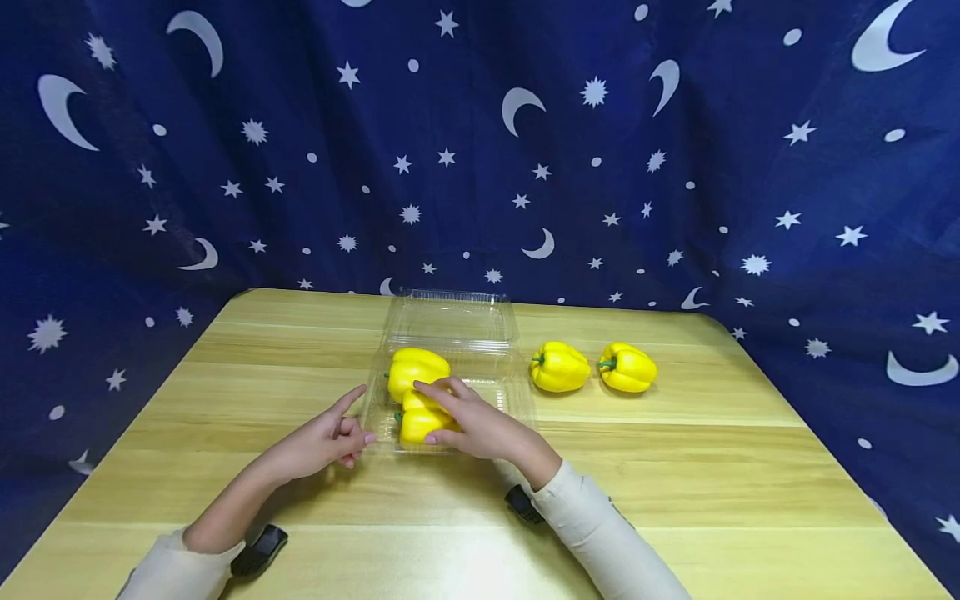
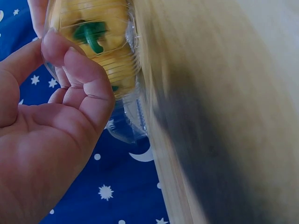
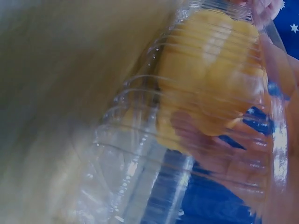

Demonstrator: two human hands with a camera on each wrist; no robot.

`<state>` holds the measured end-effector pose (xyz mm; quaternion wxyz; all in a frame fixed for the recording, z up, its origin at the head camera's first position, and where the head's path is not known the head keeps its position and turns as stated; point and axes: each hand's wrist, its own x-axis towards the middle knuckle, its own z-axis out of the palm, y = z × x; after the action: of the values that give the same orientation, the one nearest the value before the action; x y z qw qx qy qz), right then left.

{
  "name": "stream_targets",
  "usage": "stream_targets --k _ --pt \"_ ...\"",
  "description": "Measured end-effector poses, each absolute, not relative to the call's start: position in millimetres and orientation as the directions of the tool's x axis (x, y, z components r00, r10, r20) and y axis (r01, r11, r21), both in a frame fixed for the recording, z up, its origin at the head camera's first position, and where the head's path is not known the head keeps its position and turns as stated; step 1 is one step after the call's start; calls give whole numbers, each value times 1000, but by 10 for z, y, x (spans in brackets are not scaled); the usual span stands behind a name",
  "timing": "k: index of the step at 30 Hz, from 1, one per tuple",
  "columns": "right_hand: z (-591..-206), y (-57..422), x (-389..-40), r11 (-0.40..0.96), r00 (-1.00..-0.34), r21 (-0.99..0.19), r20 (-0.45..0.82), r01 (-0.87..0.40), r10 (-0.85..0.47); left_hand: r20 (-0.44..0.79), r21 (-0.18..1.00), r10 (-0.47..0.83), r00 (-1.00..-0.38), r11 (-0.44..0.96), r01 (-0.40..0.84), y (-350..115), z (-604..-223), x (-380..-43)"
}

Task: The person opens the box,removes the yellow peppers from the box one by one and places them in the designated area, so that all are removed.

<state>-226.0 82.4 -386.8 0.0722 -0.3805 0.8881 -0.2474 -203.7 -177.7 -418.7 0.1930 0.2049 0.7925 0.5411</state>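
Observation:
A clear plastic clamshell container stands on the table with its lid folded back. Two yellow bell peppers lie in its left part, the rear bell pepper and the front bell pepper, green stems to the left. My right hand reaches in over the right wall and grips the front pepper, thumb at the near side and fingers over its top. My left hand is at the container's left edge, index finger extended, other fingers loosely curled, thumb tip right at the front left corner. The left wrist view shows a green stem through the plastic.
Two more yellow bell peppers, one nearer and one farther right, lie on the wooden table right of the container. A dark blue curtain with moons and stars hangs behind the table. Black wrist devices sit under both forearms.

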Motion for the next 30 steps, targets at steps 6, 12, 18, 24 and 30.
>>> stream_targets --k 6,12,18,24,30 --pt "-3871 816 -2265 572 -677 -470 78 -672 -732 -81 933 532 -843 337 123 -1784 -4179 -2018" --pt "-3865 818 -2259 575 -668 -433 89 -694 -739 -78 934 535 -841 334 126 -1784 -4189 -2025" --pt "-3826 889 -2277 549 -651 -433 124 -715 -749 -77 932 539 -839 338 132 -1782 -4193 -2037" --pt "-3746 955 -2267 533 -655 -483 119 -694 -746 -73 933 543 -836 333 135 -1783 -4197 -2042" --pt "-3659 1031 -2263 522 -667 -512 144 -682 -731 -72 936 543 -836 327 132 -1784 -4192 -2035"
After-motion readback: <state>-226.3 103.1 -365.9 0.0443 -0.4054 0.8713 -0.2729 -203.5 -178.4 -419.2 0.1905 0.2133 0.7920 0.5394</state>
